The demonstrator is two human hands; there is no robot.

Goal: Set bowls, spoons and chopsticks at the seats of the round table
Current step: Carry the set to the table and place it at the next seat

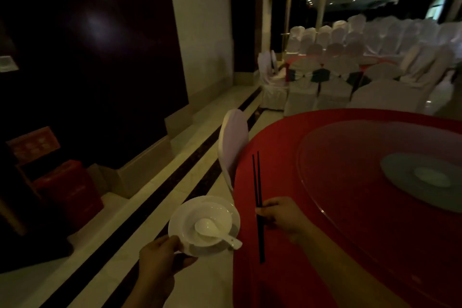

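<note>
My left hand [161,256] grips the near rim of a white plate [177,217] held over the floor just left of the table's edge. On the plate sits a white bowl [220,212] with a white spoon [210,229] in it, handle pointing right. My right hand [282,216] holds a pair of black chopsticks [257,182] over the left edge of the round table [287,152], which wears a red cloth. The chopsticks point away from me.
A glass turntable [350,157] covers the table's middle. One white-covered chair [232,142] stands at the table's left edge. More white-covered chairs [332,87] ring another red table behind. Dark wall and red boxes [65,195] lie left, beyond a tiled floor strip.
</note>
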